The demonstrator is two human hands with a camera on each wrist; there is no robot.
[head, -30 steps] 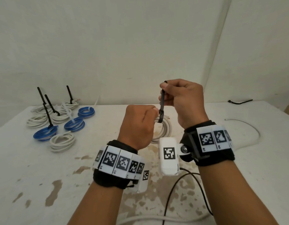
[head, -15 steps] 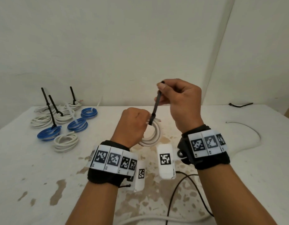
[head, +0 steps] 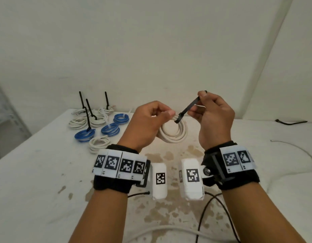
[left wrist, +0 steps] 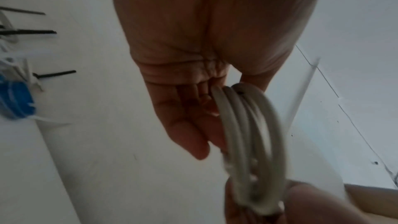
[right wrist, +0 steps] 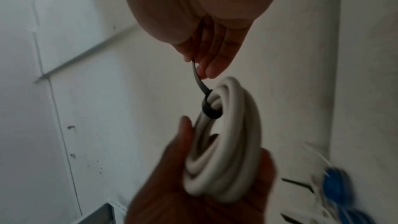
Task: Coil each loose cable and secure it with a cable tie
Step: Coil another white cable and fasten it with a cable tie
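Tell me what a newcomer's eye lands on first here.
Centre, above the table: the left hand grips a white cable coil while the right hand pinches the tail of a black cable tie looped round it. At the far left lies a cluster of finished white and blue coils, some with black tie tails sticking up.

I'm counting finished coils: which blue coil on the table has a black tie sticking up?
The nearest blue coil, left-front of the group. A black tie stands up from it; the other two blue coils show white ties.
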